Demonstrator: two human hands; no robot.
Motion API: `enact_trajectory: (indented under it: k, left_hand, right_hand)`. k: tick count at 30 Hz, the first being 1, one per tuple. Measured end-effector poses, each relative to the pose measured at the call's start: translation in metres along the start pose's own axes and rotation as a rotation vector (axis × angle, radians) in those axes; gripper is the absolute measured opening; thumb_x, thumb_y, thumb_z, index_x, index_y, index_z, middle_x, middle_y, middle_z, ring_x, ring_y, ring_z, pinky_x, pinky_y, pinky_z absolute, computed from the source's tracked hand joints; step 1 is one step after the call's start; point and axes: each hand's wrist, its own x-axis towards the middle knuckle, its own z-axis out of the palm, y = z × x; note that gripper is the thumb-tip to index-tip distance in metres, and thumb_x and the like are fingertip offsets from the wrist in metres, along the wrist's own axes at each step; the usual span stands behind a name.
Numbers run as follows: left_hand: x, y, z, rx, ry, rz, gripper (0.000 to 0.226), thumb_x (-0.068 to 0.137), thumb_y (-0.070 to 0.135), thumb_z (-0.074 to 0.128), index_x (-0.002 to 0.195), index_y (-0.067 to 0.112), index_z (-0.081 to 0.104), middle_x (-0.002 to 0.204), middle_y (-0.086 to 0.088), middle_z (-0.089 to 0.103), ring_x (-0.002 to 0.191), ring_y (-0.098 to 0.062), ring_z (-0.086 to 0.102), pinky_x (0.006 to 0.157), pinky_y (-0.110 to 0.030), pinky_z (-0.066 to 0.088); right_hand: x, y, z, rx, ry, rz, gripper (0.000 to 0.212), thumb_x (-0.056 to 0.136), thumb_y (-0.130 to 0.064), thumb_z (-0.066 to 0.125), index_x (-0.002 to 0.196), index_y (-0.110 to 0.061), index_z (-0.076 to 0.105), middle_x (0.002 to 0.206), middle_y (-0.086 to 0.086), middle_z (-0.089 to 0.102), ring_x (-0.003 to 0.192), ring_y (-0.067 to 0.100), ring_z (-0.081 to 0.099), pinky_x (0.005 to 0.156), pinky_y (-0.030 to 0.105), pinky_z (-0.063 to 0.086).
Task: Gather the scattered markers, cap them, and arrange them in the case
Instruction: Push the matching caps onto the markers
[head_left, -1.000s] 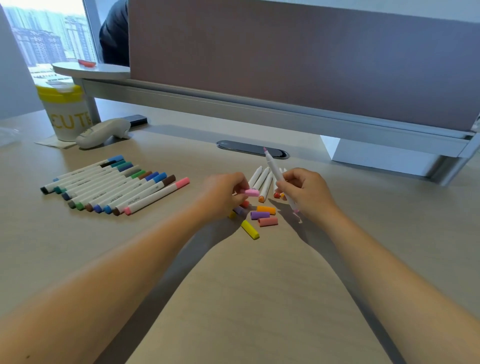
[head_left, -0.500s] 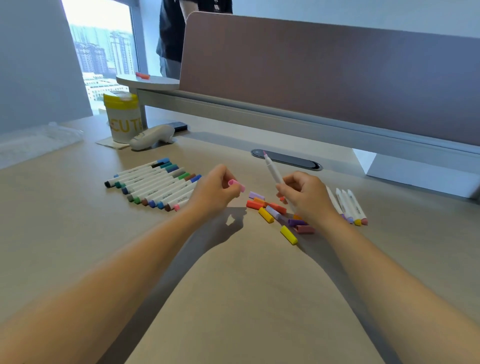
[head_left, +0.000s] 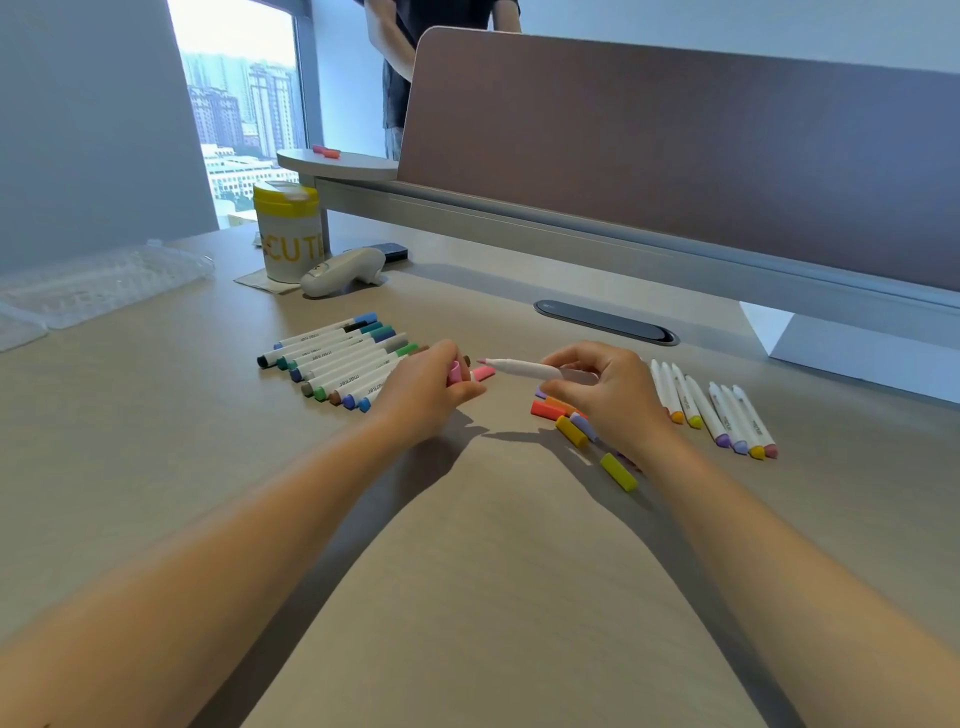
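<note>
My right hand (head_left: 608, 395) grips a white uncapped marker (head_left: 524, 368), lying level with its pink tip pointing left. My left hand (head_left: 423, 387) pinches a pink cap (head_left: 455, 372) a short way from that tip. A row of capped markers (head_left: 332, 361) lies behind my left hand. Several uncapped white markers (head_left: 711, 410) lie in a row right of my right hand. Loose caps, among them red (head_left: 545, 409) and yellow (head_left: 618, 471), sit under and beside my right hand. A clear plastic case (head_left: 98, 283) lies at the far left.
A white tub with a yellow lid (head_left: 288, 231) and a white handheld device (head_left: 343, 270) stand behind the capped row. A dark cable port (head_left: 605, 322) sits in the desk. A brown divider panel (head_left: 675, 156) closes off the back; a person stands behind it.
My right hand has tipped the marker from upright to level, tip toward the left. My left hand still holds the pink cap, now close to the tip. The camera has turned left.
</note>
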Motion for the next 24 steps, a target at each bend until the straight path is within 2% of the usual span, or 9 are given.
enact_trajectory:
  k: [3,6,11,15,18,22,24]
  left_hand:
    - [-0.001,-0.001,0.002,0.059,-0.039,0.041,0.013,0.095,0.023,0.045,0.098,0.015,0.036,0.089,-0.005,0.051,0.066,-0.01,0.042,0.058,-0.017,0.036]
    - [-0.001,-0.002,0.003,0.096,-0.061,0.037,0.013,0.097,0.021,0.039,0.104,0.013,0.031,0.075,0.001,0.04,0.06,-0.008,0.036,0.055,-0.016,0.033]
    - [0.002,-0.003,0.002,0.132,-0.074,0.064,0.026,0.094,0.025,0.045,0.11,0.006,0.04,0.088,-0.002,0.046,0.072,-0.011,0.044,0.058,-0.016,0.034]
    - [0.002,-0.001,0.003,0.115,-0.071,0.096,0.018,0.091,0.027,0.051,0.098,0.014,0.042,0.078,0.005,0.045,0.064,-0.007,0.039,0.06,-0.018,0.035]
    - [0.002,0.0,0.003,0.107,-0.051,0.132,0.019,0.089,0.025,0.055,0.103,0.012,0.049,0.088,0.002,0.051,0.076,-0.013,0.045,0.07,-0.024,0.04]
    - [0.002,0.001,0.003,0.114,-0.011,0.186,0.02,0.088,0.023,0.056,0.105,0.012,0.054,0.093,0.002,0.048,0.083,-0.012,0.043,0.063,-0.014,0.034]
    - [0.002,0.001,0.004,0.109,0.001,0.212,0.021,0.088,0.022,0.056,0.105,0.011,0.057,0.092,0.001,0.049,0.083,-0.012,0.042,0.064,-0.011,0.031]
  right_hand:
    - [-0.001,0.0,0.001,0.001,0.0,-0.006,0.013,0.082,-0.011,0.066,0.095,-0.012,0.068,0.098,0.006,0.065,0.095,0.018,0.057,0.086,0.038,0.051]
    - [-0.001,0.003,0.001,-0.008,0.004,-0.001,0.017,0.083,-0.012,0.065,0.1,-0.01,0.067,0.1,0.005,0.063,0.094,0.014,0.054,0.083,0.031,0.048]
    - [-0.003,0.008,-0.002,-0.02,0.005,0.016,0.02,0.085,-0.013,0.062,0.104,-0.009,0.065,0.102,0.006,0.062,0.093,0.012,0.052,0.078,0.025,0.043]
    - [-0.003,0.011,-0.004,-0.049,0.009,0.017,0.02,0.085,-0.012,0.062,0.104,-0.009,0.065,0.106,0.009,0.064,0.092,0.012,0.053,0.068,0.016,0.044]
    - [-0.002,0.013,-0.005,-0.105,0.014,0.0,0.019,0.084,-0.014,0.064,0.102,-0.01,0.066,0.106,0.008,0.064,0.09,0.011,0.051,0.063,0.011,0.04]
    - [0.0,0.014,-0.004,-0.169,0.014,-0.028,0.019,0.082,-0.017,0.066,0.1,-0.009,0.068,0.105,0.008,0.064,0.088,0.011,0.049,0.067,0.019,0.04]
    - [0.0,0.014,-0.005,-0.189,0.008,-0.051,0.019,0.083,-0.016,0.065,0.1,-0.008,0.067,0.105,0.009,0.063,0.087,0.01,0.047,0.064,0.015,0.038]
